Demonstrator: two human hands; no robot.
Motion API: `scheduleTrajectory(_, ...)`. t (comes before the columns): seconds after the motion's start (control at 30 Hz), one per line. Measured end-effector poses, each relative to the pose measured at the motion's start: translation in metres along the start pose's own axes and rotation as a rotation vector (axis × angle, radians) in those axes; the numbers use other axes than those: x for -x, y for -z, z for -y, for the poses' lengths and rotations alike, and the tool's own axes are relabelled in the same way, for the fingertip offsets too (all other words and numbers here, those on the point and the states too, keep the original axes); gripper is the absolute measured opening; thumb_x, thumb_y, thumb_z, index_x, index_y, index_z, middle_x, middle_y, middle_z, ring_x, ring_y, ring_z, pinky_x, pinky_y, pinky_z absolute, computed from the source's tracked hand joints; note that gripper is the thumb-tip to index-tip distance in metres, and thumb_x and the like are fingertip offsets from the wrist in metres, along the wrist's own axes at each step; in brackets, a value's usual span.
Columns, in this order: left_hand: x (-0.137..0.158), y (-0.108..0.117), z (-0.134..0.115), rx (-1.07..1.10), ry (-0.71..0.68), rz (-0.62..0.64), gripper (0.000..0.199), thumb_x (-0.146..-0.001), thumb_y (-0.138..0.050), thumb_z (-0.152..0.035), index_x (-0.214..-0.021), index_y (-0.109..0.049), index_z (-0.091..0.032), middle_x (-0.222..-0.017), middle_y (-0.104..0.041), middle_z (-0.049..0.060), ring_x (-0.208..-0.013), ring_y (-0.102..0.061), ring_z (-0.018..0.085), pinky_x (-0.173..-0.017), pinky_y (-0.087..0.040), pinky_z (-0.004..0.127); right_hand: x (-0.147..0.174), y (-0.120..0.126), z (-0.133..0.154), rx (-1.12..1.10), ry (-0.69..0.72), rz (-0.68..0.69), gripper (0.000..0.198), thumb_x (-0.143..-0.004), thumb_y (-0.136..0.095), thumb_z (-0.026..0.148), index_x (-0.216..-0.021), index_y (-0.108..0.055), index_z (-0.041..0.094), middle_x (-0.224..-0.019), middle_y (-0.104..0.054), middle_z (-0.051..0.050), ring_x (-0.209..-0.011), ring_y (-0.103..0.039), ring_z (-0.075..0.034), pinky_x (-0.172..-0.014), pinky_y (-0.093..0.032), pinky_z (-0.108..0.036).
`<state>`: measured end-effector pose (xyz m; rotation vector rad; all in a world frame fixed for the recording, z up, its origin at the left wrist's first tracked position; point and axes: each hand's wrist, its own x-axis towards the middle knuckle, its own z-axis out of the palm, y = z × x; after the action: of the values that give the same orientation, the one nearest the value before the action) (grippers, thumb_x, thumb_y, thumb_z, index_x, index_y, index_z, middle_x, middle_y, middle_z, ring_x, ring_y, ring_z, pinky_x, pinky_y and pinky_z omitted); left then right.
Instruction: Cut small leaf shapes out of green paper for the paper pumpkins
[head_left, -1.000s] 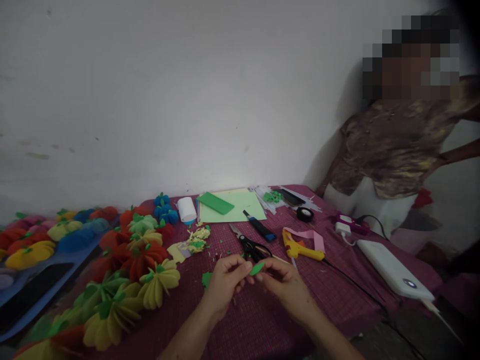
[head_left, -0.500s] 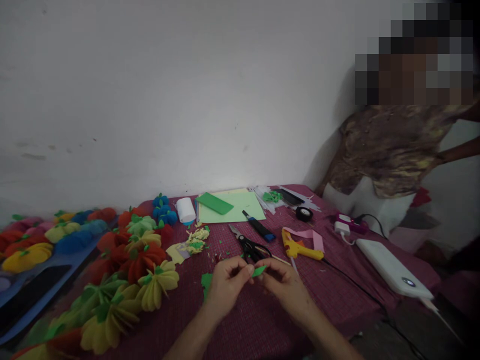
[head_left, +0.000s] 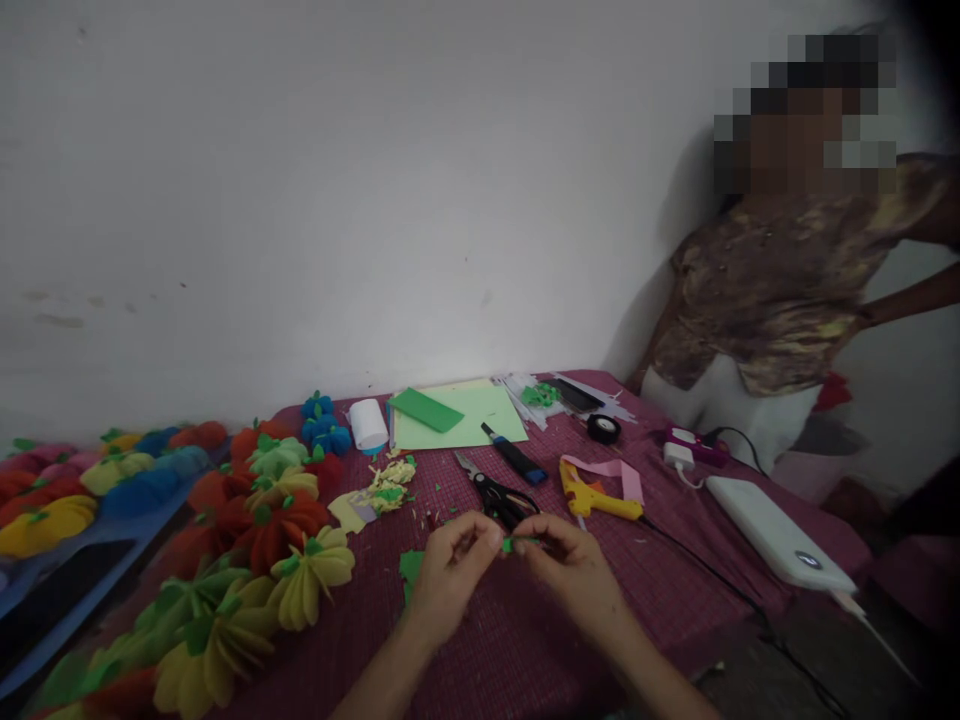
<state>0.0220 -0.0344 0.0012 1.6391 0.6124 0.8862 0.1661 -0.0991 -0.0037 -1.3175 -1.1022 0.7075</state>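
Observation:
Near the front of the table, my left hand and my right hand meet at the fingertips around a small green piece, perhaps foam or felt. Both hands pinch it, and the fingers hide most of it. Just beyond them lie black-handled scissors, blades pointing away to the left. A larger green scrap rests beside my left wrist. To the right of my right hand is a yellow glue gun with a pink strip by it.
Several colourful pumpkin-like pieces fill the left side. Yellow and green scraps, a utility knife, green sheet, white roll and tape measure lie behind. A white power bank sits right; a person is beyond.
The green piece, earlier showing as a longer strip by my right fingers, is now mostly covered between both hands' fingertips. The view has shifted slightly, and the person at right leans differently.

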Motion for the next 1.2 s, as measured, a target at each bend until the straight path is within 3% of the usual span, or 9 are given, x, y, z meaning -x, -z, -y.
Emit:
scheduleTrajectory(0.07,-0.001,-0.002,0.002,0.059,-0.006,0.003,0.021,-0.076,-0.061,-0.035,-0.083,-0.062,-0.015,-0.068,-0.056,0.0,-0.062,-0.048,0.013,-0.058,-0.036,0.022,0.0,-0.002,-0.001,-0.071,-0.067,-0.032,0.006,-0.068,-0.067,0.024,-0.069,-0.067,0.018,-0.06,-0.058,0.003,-0.055,-0.048,-0.012,-0.053,-0.037,-0.022)
scheduleTrajectory(0.2,-0.003,-0.003,0.007,0.07,0.033,-0.013,0.018,-0.072,-0.064,-0.032,-0.072,-0.061,-0.015,-0.061,-0.052,-0.002,-0.056,-0.043,0.011,-0.053,-0.033,0.021,0.002,-0.006,-0.003,-0.233,-0.153,-0.007,0.015,-0.07,-0.07,0.032,-0.068,-0.065,0.018,-0.056,-0.052,0.005,-0.05,-0.042,-0.009,-0.048,-0.034,-0.019)
scheduleTrajectory(0.47,-0.003,-0.001,0.004,0.109,0.144,-0.055,0.026,-0.076,-0.06,-0.039,-0.065,-0.057,-0.015,-0.05,-0.043,-0.006,-0.046,-0.035,0.008,-0.045,-0.026,0.02,0.005,-0.005,-0.006,-0.354,-0.274,0.139,0.023,-0.071,-0.07,0.037,-0.064,-0.065,0.016,-0.056,-0.054,0.003,-0.052,-0.045,-0.009,-0.044,-0.037,-0.017)
scheduleTrajectory(0.77,-0.007,0.0,0.004,0.024,0.093,-0.058,0.033,-0.077,-0.059,-0.045,-0.063,-0.057,-0.015,-0.052,-0.043,-0.004,-0.049,-0.035,0.009,-0.047,-0.028,0.02,0.006,-0.003,-0.006,-0.263,-0.275,0.177,0.02,-0.065,-0.073,0.033,-0.064,-0.066,0.014,-0.054,-0.051,0.005,-0.047,-0.04,-0.006,-0.04,-0.036,-0.016)
scheduleTrajectory(0.97,-0.008,0.003,0.008,0.173,0.132,-0.183,0.043,-0.082,-0.048,-0.055,-0.078,-0.06,-0.014,-0.066,-0.055,0.002,-0.057,-0.047,0.013,-0.047,-0.033,0.02,0.003,-0.005,-0.01,-0.203,-0.225,0.084,0.023,-0.068,-0.07,0.037,-0.062,-0.064,0.015,-0.053,-0.055,0.004,-0.044,-0.039,-0.007,-0.039,-0.033,-0.017)
scheduleTrajectory(1.1,-0.006,0.0,0.004,0.087,0.147,-0.103,0.032,-0.073,-0.063,-0.047,-0.072,-0.06,-0.015,-0.057,-0.048,-0.003,-0.051,-0.041,0.01,-0.046,-0.031,0.02,0.001,-0.006,-0.013,-0.179,-0.2,0.065,0.023,-0.069,-0.069,0.038,-0.062,-0.064,0.016,-0.049,-0.05,0.006,-0.041,-0.037,-0.006,-0.038,-0.031,-0.018)
scheduleTrajectory(1.2,-0.006,-0.001,0.003,0.044,0.163,-0.08,0.029,-0.071,-0.064,-0.042,-0.063,-0.057,-0.016,-0.051,-0.043,-0.006,-0.047,-0.035,0.008,-0.045,-0.027,0.02,0.002,-0.007,-0.013,-0.174,-0.204,0.086,0.022,-0.07,-0.068,0.038,-0.063,-0.065,0.017,-0.052,-0.053,0.005,-0.042,-0.039,-0.007,-0.039,-0.032,-0.018)
